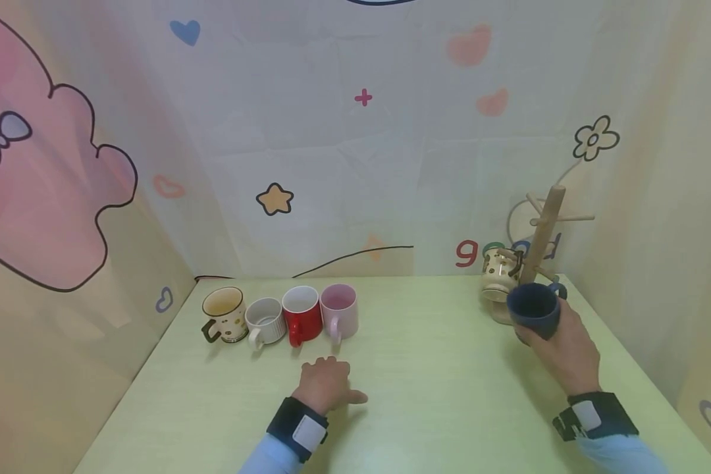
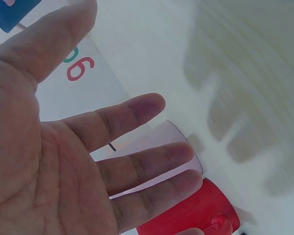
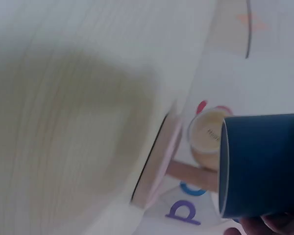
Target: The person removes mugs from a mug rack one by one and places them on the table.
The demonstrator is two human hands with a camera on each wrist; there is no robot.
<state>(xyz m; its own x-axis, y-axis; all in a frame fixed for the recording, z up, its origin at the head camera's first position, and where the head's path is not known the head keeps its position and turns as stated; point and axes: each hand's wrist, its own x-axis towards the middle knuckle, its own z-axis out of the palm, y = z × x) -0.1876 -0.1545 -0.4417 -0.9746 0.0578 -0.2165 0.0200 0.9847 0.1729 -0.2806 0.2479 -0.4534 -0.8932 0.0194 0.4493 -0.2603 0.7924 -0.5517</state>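
My right hand point(image 1: 571, 349) grips a dark blue mug point(image 1: 533, 309), fingers and thumb around its side, in front of a wooden mug tree point(image 1: 545, 234). The mug is raised above the table, its mouth up and its handle towards the right. In the right wrist view the blue mug point(image 3: 264, 166) overlaps the tree's post, with the tree's round base point(image 3: 159, 161) beyond. On the tree's left side hangs a cream patterned mug point(image 1: 499, 273) with a dark handle. Over the table, my left hand point(image 1: 326, 385) is held with fingers spread, holding nothing, nearest the pink mug point(image 1: 340, 316) and red mug point(image 1: 305, 322).
To the left, a white ribbed mug point(image 1: 266, 322) and a yellow-lined patterned mug point(image 1: 230, 319) continue the row with the red and pink ones. All stand upright, handles towards the front. A printed cloth point(image 1: 332, 151) hangs behind the pale table point(image 1: 426, 395).
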